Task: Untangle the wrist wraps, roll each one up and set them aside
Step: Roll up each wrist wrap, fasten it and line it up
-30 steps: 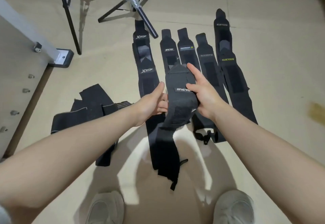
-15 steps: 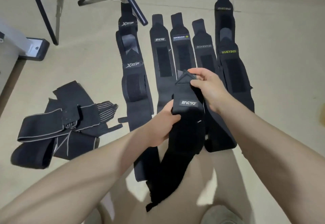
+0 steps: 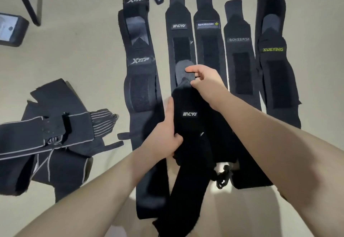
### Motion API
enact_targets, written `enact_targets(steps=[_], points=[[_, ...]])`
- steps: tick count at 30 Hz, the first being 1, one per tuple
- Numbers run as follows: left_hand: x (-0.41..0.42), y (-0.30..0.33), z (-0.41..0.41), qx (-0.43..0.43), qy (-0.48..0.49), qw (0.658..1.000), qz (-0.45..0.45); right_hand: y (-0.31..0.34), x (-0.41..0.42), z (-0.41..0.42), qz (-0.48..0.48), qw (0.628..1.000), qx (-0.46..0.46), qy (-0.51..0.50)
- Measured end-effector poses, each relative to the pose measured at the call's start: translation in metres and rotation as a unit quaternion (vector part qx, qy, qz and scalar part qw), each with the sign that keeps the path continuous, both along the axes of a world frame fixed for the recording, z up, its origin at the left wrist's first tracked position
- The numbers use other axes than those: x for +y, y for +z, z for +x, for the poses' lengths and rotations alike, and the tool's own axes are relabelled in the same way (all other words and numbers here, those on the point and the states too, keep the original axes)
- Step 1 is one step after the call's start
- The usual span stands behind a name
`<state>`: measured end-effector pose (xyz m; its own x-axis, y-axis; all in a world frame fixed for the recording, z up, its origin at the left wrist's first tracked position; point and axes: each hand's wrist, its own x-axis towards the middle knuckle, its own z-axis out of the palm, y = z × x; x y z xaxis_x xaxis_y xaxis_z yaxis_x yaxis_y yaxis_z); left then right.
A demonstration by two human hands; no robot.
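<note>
wrist wrap (image 3: 188, 125), tail cut off, hands (image 3: 186, 110) gripping

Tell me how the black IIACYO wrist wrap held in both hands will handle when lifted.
The black fabric IIACYO wrist wrap is probably floppy: its tail droops below the left hand. Likely light, since the right hand only pinches its grey tip. It seems unlikely to roll.

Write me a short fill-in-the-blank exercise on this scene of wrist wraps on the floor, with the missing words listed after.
1. The wrap held in both hands bears the label ____.
2. The label in yellow-green letters on the rightmost flat wrap reads ____.
3. The left hand grips the held wrap beside its label, while the ____ hand pinches its grey tip.
4. The tangled pile with grey edging lies to the ____ of the row of flat wraps.

Missing words: IIACYO; XUEYING; right; left
</note>
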<state>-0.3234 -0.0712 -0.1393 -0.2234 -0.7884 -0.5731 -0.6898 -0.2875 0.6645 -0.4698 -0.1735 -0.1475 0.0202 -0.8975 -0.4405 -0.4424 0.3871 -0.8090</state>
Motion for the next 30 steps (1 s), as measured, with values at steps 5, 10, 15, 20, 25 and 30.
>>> enact_targets(steps=[5, 10, 15, 20, 25, 30], points=[[-0.014, -0.008, -0.005, -0.025, 0.008, 1.000, -0.010, -0.017, -0.012, 0.000, -0.049, 0.989, 0.131, 0.050], [-0.013, -0.015, 0.001, -0.066, -0.023, 0.998, -0.007, -0.033, -0.016, 0.000, -0.111, 0.950, 0.225, 0.183], [-0.016, -0.021, 0.003, -0.078, -0.034, 0.996, 0.015, -0.042, 0.001, 0.006, -0.173, 0.853, 0.427, 0.247], [-0.020, -0.022, -0.002, -0.127, -0.072, 0.989, 0.038, -0.058, 0.017, 0.011, -0.169, 0.822, 0.482, 0.252], [-0.032, -0.030, -0.003, -0.187, -0.083, 0.978, 0.036, -0.055, -0.011, 0.017, -0.135, 0.818, 0.478, 0.289], [-0.038, -0.033, -0.003, -0.124, 0.057, 0.990, 0.016, -0.044, -0.034, 0.028, -0.077, 0.826, 0.469, 0.305]])
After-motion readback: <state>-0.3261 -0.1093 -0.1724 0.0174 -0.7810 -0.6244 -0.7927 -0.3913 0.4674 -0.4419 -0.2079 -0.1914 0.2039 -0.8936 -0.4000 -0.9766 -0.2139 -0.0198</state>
